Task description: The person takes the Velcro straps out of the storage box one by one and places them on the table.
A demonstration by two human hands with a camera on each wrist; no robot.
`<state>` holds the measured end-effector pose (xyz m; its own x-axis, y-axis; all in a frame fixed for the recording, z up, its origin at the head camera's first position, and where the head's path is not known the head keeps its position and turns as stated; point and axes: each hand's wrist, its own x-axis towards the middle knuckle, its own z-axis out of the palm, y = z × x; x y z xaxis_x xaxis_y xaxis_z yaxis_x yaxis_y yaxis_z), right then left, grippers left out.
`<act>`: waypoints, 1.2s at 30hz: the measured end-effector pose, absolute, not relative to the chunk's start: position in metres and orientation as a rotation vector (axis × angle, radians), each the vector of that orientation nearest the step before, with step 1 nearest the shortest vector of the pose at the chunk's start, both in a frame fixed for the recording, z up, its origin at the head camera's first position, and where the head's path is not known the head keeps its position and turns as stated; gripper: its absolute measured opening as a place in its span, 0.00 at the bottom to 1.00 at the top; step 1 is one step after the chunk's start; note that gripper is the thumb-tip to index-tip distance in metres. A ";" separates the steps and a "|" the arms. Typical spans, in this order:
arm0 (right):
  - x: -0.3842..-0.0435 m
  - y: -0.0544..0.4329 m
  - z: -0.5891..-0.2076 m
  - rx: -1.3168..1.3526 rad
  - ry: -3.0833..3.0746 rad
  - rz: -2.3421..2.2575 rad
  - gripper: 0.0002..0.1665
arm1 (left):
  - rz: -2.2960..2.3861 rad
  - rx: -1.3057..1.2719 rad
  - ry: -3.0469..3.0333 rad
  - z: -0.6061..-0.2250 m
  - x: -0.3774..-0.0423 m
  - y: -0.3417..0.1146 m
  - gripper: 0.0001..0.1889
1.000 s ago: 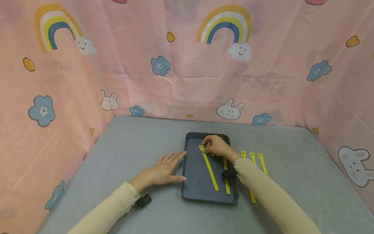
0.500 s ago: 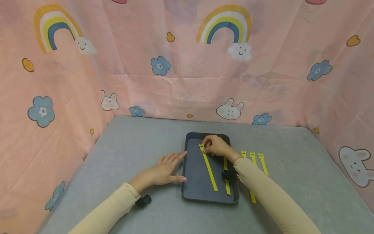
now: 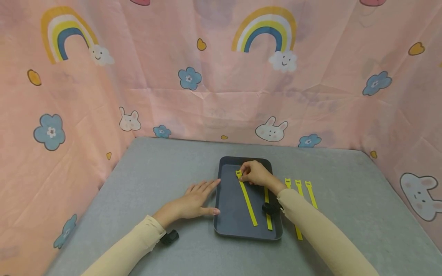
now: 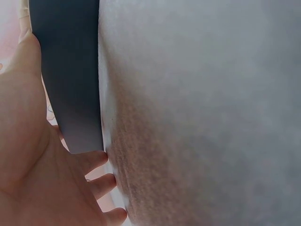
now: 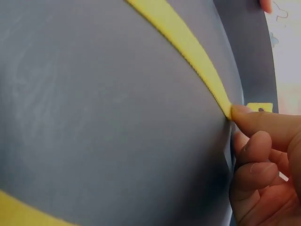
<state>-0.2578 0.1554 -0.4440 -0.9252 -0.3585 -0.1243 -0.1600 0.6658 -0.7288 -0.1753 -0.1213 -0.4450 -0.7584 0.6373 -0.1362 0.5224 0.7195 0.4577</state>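
Observation:
A yellow strap-type cable tie point(image 3: 246, 199) with a slotted head lies slantwise in the dark grey tray point(image 3: 233, 224). My right hand point(image 3: 254, 173) pinches this tie just below its head, at the tray's far end; the right wrist view shows the thumb point(image 5: 247, 117) pressed on the strap. To its right in the tray is a second yellow cable tie point(image 3: 266, 194), its upper part hidden behind the hand. My left hand point(image 3: 191, 201) has its fingers spread, with fingertips and thumb against the tray's left side. In the left wrist view, the tray's outer wall point(image 4: 70, 70) stands beside the palm.
On the grey table point(image 3: 165, 165), right of the tray, lie three more yellow cable ties, including the rightmost tie point(image 3: 311, 194); the right sleeve point(image 3: 321, 226) covers parts of them. A pink printed curtain point(image 3: 214, 103) encloses the table's back and sides.
The pinched cable tie has shifted very slightly, its near end a touch to the left and its head a little farther away. The left hand and the tray stay where they were.

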 end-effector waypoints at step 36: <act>-0.243 0.177 -0.398 -0.521 2.624 -1.447 0.21 | 0.582 0.903 2.645 -0.446 -0.175 -0.120 0.51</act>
